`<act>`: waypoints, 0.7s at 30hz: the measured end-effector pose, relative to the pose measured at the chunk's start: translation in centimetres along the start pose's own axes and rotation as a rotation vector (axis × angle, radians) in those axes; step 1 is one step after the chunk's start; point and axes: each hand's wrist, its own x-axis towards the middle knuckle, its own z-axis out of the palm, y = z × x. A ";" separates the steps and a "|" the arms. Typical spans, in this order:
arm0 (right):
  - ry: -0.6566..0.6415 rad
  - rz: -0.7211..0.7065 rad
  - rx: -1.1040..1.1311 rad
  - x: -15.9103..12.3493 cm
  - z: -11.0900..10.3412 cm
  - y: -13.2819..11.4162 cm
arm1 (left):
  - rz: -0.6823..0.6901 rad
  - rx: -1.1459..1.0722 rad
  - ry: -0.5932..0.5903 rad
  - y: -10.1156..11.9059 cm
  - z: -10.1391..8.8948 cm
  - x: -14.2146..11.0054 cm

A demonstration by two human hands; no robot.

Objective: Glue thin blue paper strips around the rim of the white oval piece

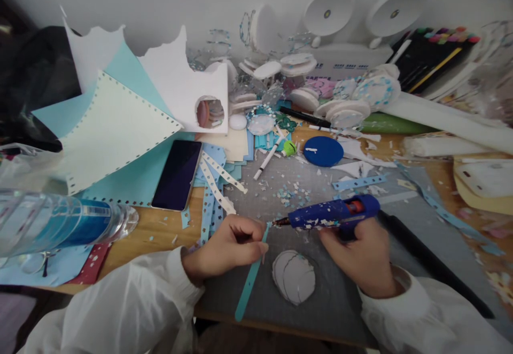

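Teal strip [248,288] pinched by the left hand [232,244], right hand [363,258] gripping the glue gun [326,213]; nozzle [282,222] at strip's end, perhaps touching. Best hold both steady, fingertips [262,247] clear!

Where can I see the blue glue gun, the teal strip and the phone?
Blue glue gun [325,214]: head view, side of its body.
Teal strip [251,279]: head view, stretch below the left hand [236,241].
Phone [177,175]: head view, middle of its dark screen.
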 end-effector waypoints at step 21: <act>-0.003 -0.072 -0.188 -0.3 0.3 0.4 | 0.004 0.010 -0.003 -0.3 -0.2 -0.1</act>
